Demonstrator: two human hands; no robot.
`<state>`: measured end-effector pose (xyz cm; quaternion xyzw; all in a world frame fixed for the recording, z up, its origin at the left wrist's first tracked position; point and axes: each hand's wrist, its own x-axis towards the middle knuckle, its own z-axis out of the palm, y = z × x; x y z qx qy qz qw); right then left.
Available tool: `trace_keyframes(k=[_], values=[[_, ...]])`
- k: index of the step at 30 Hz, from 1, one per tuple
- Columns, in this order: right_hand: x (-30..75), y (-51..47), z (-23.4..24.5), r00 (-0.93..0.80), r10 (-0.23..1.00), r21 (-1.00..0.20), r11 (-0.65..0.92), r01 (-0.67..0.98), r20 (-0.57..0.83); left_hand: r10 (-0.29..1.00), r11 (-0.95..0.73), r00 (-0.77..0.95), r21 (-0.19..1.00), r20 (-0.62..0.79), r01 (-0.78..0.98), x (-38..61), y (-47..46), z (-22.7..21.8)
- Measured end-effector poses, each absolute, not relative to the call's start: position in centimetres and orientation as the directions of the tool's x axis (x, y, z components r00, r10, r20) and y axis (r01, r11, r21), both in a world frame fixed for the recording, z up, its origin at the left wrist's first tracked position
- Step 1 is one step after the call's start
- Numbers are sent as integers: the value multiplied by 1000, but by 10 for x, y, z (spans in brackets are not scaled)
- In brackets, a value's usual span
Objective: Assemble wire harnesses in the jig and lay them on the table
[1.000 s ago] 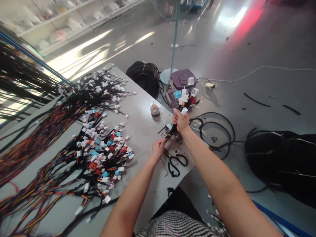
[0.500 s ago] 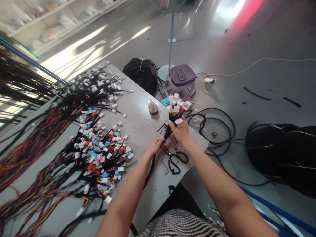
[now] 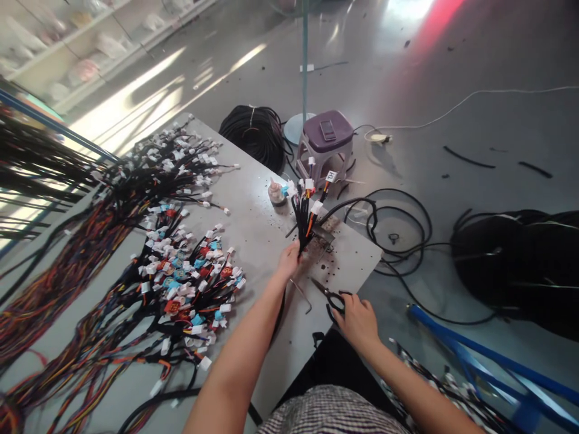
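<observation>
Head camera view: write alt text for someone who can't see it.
A left hand holds a wire bundle tipped with connectors at a gray table; the right hand touches black scissors. More connector-tipped wires lie to the left.

Harness pile [image 3: 185, 271] left of scissors [image 3: 327, 292]

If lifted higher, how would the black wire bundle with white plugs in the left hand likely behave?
The black wire bundle with white plugs seems springy rather than limp: its branches project past the left hand. Those thin branches would probably splay separately, being fanned apart. The blocky plugs might snag.
</observation>
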<state>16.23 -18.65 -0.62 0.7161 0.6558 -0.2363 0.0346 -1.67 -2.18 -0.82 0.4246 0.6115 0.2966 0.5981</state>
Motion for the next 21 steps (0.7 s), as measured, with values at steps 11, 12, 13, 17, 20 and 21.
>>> trace_keyframes(k=[11,12,13,17,20,21], values=[[157,-103,10,-437,539,-632,-769,93,-720,822,568,122,812,-556,-134,-31,-36,-11],[154,-93,11,-432,549,-640,-763,91,-716,823,568,113,811,-557,-140,-31,-36,-11],[151,-84,13,-429,554,-647,-756,98,-713,823,568,111,811,-557,-141,-30,-35,-10],[145,-59,22,-392,514,-618,-758,209,-763,826,562,116,819,-551,-111,-28,-33,-5],[150,-54,25,-330,498,-591,-740,320,-802,828,556,138,828,-543,-79,-27,-35,2],[153,-55,24,-311,501,-588,-725,359,-808,827,555,155,829,-541,-69,-28,-37,5]])
